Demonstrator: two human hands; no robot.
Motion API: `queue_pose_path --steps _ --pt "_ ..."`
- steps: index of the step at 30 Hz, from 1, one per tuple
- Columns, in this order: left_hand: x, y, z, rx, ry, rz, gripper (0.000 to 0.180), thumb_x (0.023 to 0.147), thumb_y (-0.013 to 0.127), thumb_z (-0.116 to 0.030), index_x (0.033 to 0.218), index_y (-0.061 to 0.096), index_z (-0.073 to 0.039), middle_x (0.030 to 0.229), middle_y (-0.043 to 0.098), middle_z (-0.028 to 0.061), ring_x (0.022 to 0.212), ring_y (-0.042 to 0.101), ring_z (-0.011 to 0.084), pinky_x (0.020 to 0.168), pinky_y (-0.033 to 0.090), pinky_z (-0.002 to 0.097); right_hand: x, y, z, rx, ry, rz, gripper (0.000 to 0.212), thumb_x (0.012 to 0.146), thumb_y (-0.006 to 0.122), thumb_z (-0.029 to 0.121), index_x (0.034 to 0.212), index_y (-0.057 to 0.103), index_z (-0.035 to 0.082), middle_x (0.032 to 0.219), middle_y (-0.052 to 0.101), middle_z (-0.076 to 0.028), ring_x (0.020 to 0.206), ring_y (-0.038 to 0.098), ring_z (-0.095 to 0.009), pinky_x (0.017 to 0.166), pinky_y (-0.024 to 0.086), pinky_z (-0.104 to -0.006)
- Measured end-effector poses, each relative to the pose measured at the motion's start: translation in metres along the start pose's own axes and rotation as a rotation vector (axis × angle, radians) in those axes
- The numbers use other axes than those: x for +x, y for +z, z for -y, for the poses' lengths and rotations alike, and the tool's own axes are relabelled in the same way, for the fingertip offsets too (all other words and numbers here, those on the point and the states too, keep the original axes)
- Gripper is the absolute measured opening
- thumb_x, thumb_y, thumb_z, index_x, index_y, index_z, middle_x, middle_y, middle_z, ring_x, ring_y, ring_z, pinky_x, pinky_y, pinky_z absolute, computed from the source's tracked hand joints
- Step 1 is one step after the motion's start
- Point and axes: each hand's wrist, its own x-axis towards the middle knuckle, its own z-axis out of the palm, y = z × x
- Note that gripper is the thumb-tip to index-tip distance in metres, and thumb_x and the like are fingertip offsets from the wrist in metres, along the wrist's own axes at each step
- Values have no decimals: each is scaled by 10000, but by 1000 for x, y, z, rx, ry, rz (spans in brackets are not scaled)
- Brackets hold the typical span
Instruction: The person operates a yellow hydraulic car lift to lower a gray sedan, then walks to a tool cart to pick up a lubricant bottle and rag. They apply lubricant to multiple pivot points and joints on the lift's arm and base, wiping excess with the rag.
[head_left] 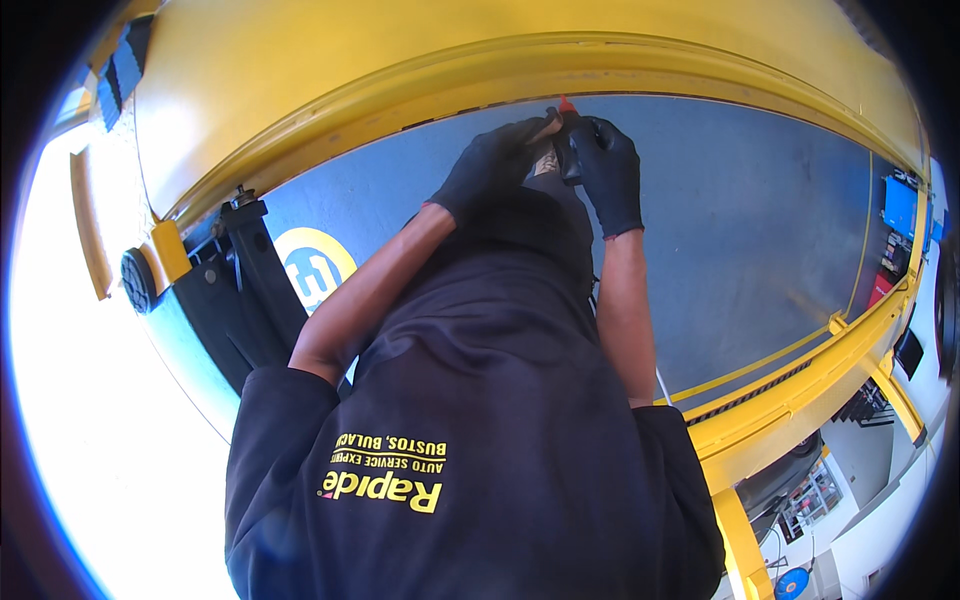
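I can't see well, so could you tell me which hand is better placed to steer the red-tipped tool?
Likely the right hand: it wraps the red-tipped tool, while the left hand only touches it near the yellow rim.

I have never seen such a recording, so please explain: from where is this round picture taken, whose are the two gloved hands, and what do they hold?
There is no machine here. A person wears a wide fisheye camera on the head, so straight edges look bent. The dark printed shirt at the bottom and both bare forearms are the wearer's own. The left hand in a black glove and the right hand in a black glove meet at a small dark tool with a red tip. The right hand wraps it, but the left hand's grip is unclear. The tool is at the edge of a large curved yellow body. Beyond is a grey-blue floor.
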Motion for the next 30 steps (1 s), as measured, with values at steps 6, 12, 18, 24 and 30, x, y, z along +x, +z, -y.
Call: queue_pose_path --steps 6,12,18,24,30 --pt "7 1 -7 -4 -36 28 465 1039 550 -133 1504 570 -110 1389 642 197 1173 655 408 986 535 465 3 -6 -4 36 41 7 354 912 664 305 1082 757 9 968 770 -190 876 750 -340 779 560 -420" --pt "13 9 -4 12 58 6 457 1061 542 -167 1514 554 -109 1309 669 200 1129 664 404 970 537 470 5 -17 2 34 39 13 356 917 665 306 1079 760 5 949 773 -185 864 756 -319 770 563 -413" --pt "24 13 -17 -26 -38 51 447 1075 536 -200 1512 555 -110 1307 673 198 1124 667 401 955 537 467 13 -25 -10 30 32 4 351 928 667 312 1071 760 6 924 773 -168 833 752 -289 757 560 -395" --pt "31 23 -17 3 13 26 437 1087 538 -244 1504 566 -117 1299 679 192 1115 670 394 942 535 461 18 -35 -10 54 73 24 351 938 662 320 1062 758 7 919 770 -163 830 751 -281 759 560 -388" --pt "39 29 -24 -28 -42 38 436 1095 540 -281 1505 571 -135 1319 680 175 1146 665 393 961 532 458 23 -43 -17 49 70 2 351 938 656 320 1061 756 7 917 768 -164 825 750 -288 759 561 -393"
